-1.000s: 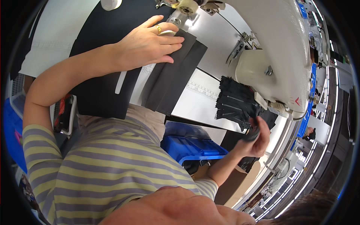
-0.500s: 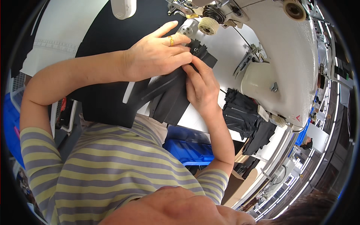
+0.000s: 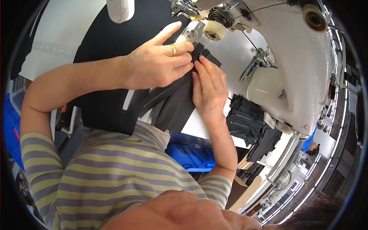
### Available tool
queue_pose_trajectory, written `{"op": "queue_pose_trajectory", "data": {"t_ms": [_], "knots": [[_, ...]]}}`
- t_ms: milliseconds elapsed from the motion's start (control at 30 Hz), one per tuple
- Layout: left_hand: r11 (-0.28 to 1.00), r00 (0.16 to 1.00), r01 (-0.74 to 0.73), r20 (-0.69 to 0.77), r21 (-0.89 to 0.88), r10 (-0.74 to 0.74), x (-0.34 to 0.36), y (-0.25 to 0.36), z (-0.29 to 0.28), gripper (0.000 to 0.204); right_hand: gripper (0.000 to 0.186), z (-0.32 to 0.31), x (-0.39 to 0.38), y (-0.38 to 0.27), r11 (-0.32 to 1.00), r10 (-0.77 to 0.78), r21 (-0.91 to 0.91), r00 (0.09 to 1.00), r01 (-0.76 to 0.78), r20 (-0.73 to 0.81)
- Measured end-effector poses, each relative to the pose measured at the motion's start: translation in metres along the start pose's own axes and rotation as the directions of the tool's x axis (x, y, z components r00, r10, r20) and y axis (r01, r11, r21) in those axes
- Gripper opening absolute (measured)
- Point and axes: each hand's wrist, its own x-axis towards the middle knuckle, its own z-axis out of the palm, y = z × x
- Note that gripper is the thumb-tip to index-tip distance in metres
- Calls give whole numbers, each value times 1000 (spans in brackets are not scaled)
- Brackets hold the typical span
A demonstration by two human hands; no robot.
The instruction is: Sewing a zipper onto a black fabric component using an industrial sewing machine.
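A dark zipper (image 3: 164,93) with metal teeth lies slantwise over black fabric (image 3: 105,109), close to the sewing machine's needle area. My left hand (image 3: 159,63), wearing a gold ring, rests over the zipper's upper part. Its little finger sticks out, while the other fingers bend down onto the zipper tape; its thumb is hidden. At the zipper's far end, my right hand (image 3: 210,86) has its fingertips pressed together at the small slider (image 3: 199,56). The slider is partly covered by those fingertips. A dark cloth strip (image 3: 174,109) lies beside the zipper.
The white sewing machine (image 3: 285,76) rises on the right, its knurled knob (image 3: 214,30) just beyond my hands. Scissor-like snips (image 3: 251,69) lie by its base. Several black zippers (image 3: 247,119) are piled right of my forearm. A blue bin (image 3: 191,155) sits below the table edge.
My right fingertips have moved away from my left hand, up to the slider. My left hand has shifted slightly left and down. The fabric has moved a little toward me.
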Motion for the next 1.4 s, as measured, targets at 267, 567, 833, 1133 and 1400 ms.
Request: {"op": "queue_pose_trajectory", "data": {"t_ms": [267, 567, 833, 1133, 1400], "knots": [[1000, 985, 17, -171, -21, -20, 3, 1, 4, 14, 32, 1, 0, 0, 1000, -14, 13, 1000, 14, -6], [1000, 999, -6, -40, -17, 5, -2, 0, 2, 21, 31, 0, 1, 1, 1000, -24, -3, 1000, 24, -1], [1000, 998, -8, -66, -21, 7, -4, 1, 1, 20, 30, 1, 0, -1, 1000, -19, 7, 1000, 19, 3], [970, 999, 35, -7, -241, -38, 6, -19, 2, 24, 30, -7, 3, 3, 992, 40, 117, 998, -35, -42], [955, 998, -4, -54, -295, -13, 6, -24, 10, 16, 36, -24, -23, -90, 949, -240, 237, 962, 205, 129]]}}
